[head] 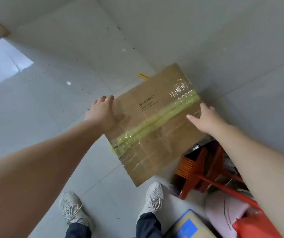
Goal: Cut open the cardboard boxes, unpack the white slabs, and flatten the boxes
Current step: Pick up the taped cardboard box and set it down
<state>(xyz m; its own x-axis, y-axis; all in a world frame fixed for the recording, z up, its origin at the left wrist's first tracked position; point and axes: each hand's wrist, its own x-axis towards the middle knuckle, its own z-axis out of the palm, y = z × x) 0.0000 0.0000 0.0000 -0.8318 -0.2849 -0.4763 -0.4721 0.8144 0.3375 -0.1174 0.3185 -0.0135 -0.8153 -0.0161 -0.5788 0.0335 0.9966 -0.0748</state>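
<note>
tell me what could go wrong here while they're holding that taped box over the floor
The box is held only at its two side edges, left hand and right hand, with shiny tape under the right fingers, so it might slip. If it drops, it could land on the shoes just below. A yellow cutter lies on the floor partly hidden behind the box, and a red stool crowds the right side; either could be stepped on or bumped.

Storeroom-like space — bare tiled floor, piled clutter.

A flat brown cardboard box, sealed along its middle with yellow-green tape, lies above the floor.
</note>
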